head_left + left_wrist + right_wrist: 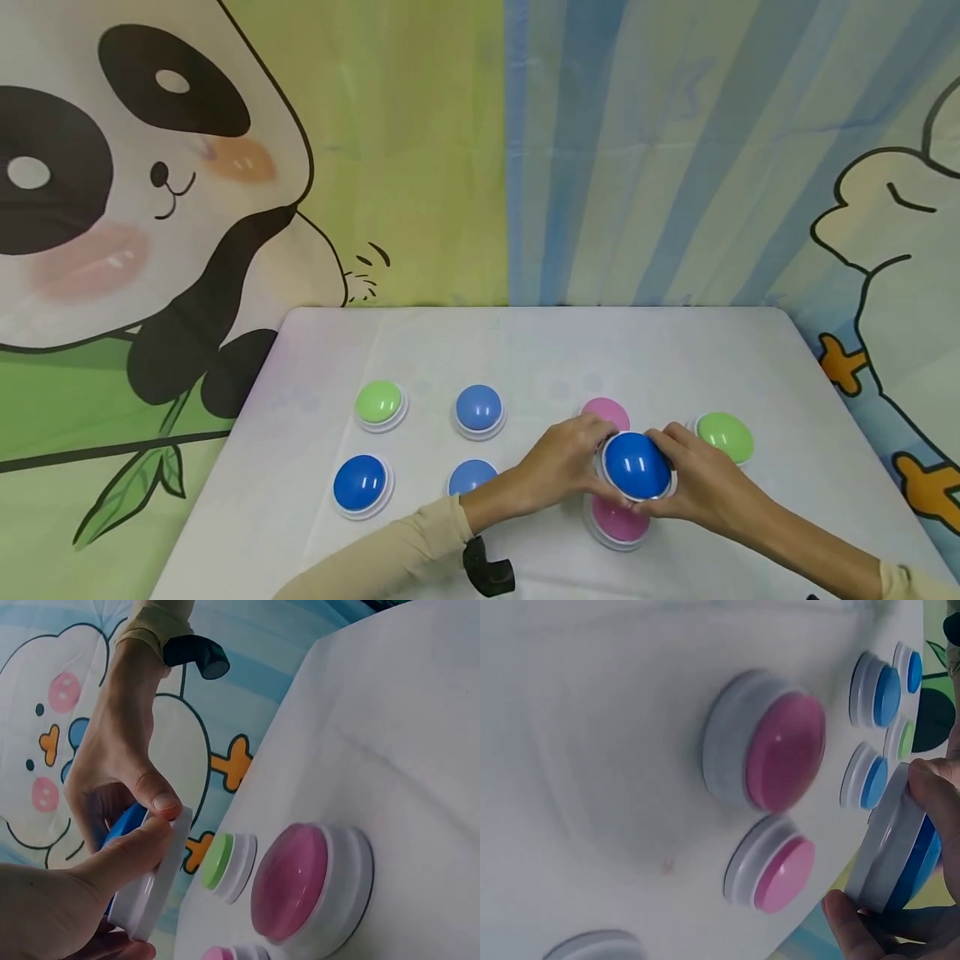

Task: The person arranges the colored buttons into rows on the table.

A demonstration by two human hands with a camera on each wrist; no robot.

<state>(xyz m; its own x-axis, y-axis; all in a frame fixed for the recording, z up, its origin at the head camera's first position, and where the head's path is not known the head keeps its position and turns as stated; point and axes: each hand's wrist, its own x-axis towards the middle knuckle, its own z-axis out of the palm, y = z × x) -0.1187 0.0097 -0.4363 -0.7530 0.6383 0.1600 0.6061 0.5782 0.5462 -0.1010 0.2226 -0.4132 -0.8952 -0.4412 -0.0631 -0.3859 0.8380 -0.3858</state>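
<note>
Both hands grip one blue push button with a white base (637, 465), raised above the table. My left hand (562, 462) holds its left side and my right hand (705, 479) its right side. In the left wrist view the held button's white base (154, 889) is tilted, with thumbs of both hands against it. Below it a pink button (619, 521) stands on the table; another pink button (606, 411) sits behind, partly hidden by the left fingers. A green button (725, 437) lies beyond the right hand, partly covered by it.
On the white table (420, 333), more buttons stand to the left: a green one (378, 402), a blue one (360, 482), a far blue one (478, 407) and a nearer blue one (472, 476) partly behind the left arm. Cartoon-printed cloth (412, 150) hangs behind the table.
</note>
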